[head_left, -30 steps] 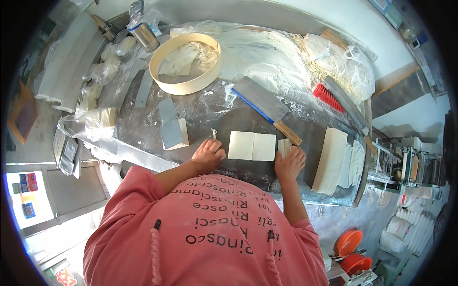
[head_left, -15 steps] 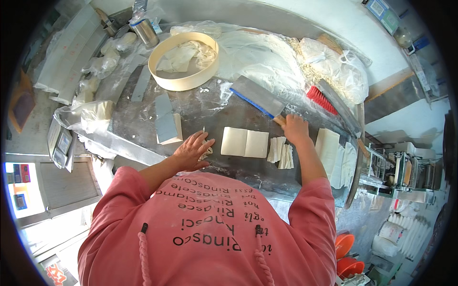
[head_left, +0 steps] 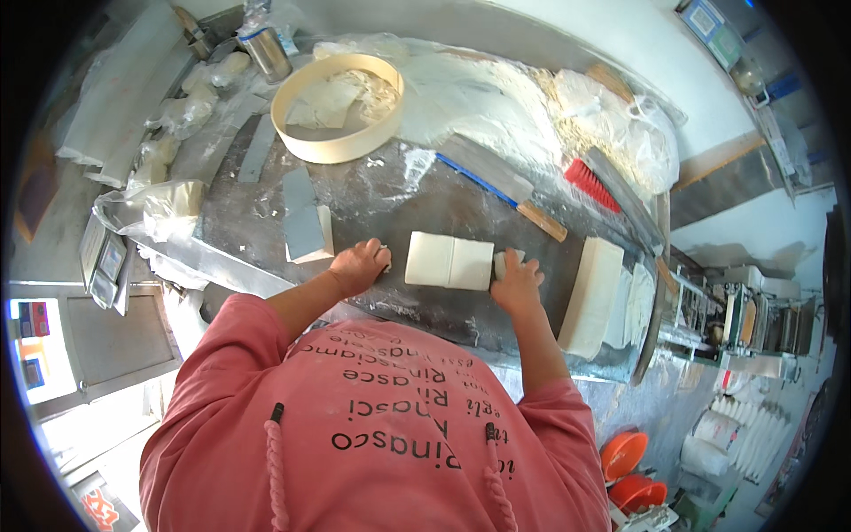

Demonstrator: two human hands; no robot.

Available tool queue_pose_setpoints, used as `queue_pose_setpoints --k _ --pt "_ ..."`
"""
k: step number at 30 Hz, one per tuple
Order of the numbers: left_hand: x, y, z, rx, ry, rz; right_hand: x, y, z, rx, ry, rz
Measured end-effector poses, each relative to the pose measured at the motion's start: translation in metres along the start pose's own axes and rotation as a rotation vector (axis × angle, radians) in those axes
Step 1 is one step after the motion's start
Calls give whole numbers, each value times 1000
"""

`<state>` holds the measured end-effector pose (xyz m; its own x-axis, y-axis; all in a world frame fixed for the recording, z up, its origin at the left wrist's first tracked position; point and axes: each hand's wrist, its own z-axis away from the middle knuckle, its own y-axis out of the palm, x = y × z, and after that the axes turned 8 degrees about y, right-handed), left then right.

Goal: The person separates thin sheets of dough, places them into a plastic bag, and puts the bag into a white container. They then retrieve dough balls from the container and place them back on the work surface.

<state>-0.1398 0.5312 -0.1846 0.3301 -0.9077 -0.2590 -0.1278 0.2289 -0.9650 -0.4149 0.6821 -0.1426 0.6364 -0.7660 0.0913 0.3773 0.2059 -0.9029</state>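
Observation:
My left hand (head_left: 362, 264) rests on the dark worktop with fingers curled over something small, mostly hidden. To its right lie two side-by-side stacks of square cream dough sheets (head_left: 448, 261). My right hand (head_left: 516, 280) grips a bundle of cut dough strips (head_left: 501, 264) at the right edge of those stacks, largely covered by the fingers. Beyond it lies a wide cleaver (head_left: 483, 173) with a wooden handle. Grey rectangular plates (head_left: 303, 213) rest on a cream piece left of my left hand.
A round wooden sieve (head_left: 381, 133) holds dough scraps at the back. Flour (head_left: 470, 97) covers the rear. A red brush (head_left: 589, 184) and long metal blade lie right, beside tall dough stacks (head_left: 585, 297). Plastic-wrapped blocks (head_left: 173, 208) line the left; orange basins (head_left: 625, 454) sit below right.
My right hand has left the cleaver's handle and moved down-left onto the strips; the cleaver now lies slightly shifted. My left hand's fingers, spread half a second ago, are now curled.

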Motion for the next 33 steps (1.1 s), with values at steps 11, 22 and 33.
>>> queue_pose_setpoints --k 11,22,33 --pt "72 -118 -93 -696 -794 1117 -41 8 -61 -29 46 -760" --pt "223 -168 -127 -952 -762 -146 252 -165 -70 568 -308 -1421" --pt "-6 -89 -113 -290 72 539 54 -89 -47 252 41 -1012"
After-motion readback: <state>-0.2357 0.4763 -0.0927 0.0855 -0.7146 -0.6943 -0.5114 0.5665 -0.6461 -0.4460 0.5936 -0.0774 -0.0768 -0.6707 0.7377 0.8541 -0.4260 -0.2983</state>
